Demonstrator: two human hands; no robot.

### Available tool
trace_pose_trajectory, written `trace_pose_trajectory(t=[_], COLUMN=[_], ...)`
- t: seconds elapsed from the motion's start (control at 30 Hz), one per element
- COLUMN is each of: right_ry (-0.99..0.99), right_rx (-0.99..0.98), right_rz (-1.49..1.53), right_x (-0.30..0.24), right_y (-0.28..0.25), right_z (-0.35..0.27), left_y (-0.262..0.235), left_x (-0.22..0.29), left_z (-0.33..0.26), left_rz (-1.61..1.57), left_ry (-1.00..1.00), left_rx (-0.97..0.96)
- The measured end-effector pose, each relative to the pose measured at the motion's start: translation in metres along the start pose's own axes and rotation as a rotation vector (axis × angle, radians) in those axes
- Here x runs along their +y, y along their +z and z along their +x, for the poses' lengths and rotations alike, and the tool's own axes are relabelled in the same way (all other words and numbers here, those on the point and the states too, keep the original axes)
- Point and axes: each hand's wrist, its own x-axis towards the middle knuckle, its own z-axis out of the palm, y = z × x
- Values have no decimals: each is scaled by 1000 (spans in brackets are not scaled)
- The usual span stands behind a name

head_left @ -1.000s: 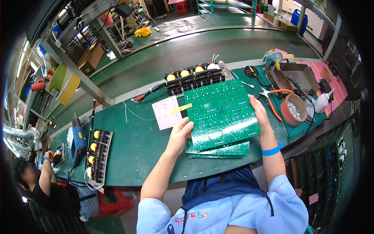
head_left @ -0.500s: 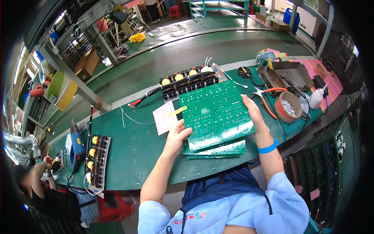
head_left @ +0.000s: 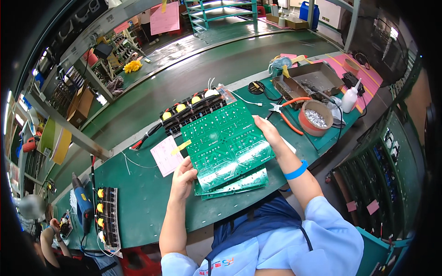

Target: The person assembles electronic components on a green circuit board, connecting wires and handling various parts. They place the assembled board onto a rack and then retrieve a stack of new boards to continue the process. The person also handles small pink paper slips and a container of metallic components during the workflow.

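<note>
A green circuit board (head_left: 228, 146) is held tilted above the bench, with rows of small solder points on its upper face. My left hand (head_left: 185, 177) is closed on its lower left edge, and my right hand (head_left: 269, 132) grips the right edge. A strip of yellow tape (head_left: 181, 147) sticks out from the board's left side. Beneath lie more green boards (head_left: 251, 183), partly hidden by the held one. Just beyond stands a black assembly (head_left: 198, 110) with yellow round parts. A pink printed sheet (head_left: 165, 155) lies left of the board.
Orange-handled cutters (head_left: 291, 123) and a red bowl of small metal pieces (head_left: 303, 120) lie right of my right hand. Behind them are a metal tray (head_left: 329, 76) and a white bottle (head_left: 350, 99). Leftward sit a second assembly (head_left: 110, 221), a blue heat gun (head_left: 82, 202) and another person's hand (head_left: 55, 226).
The whole view has swung to the right, so the bench things appear farther left. Both hands keep their hold on the board, which looks slightly more turned.
</note>
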Motion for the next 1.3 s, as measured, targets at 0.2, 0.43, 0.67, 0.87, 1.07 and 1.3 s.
trace_pose_trajectory(t=[0.2, 0.43, 0.67, 0.87, 1.07, 1.3], right_ry=[-3, -38, -3, 52, -175, -323], right_rx=[-32, -59, -131, -150, 100, 156], right_rz=[33, 73, 114, 99, 40, -209], right_x=[-1, -5, -31, -58, -64, -85], right_y=[1, 4, -1, -16, -29, -64], right_z=[1, -5, -24, -56, -80, -128], left_y=[-1, 10, 25, 48, 79, 130], left_x=[0, 11, 21, 33, 55, 96], left_z=[2, 1, -1, 2, 9, 44], left_rz=[-41, 44, 52, 158, 808, 1219], left_ry=[19, 84, 100, 98, 16, 713], left_rx=[7, 57, 48, -12, -92, -63])
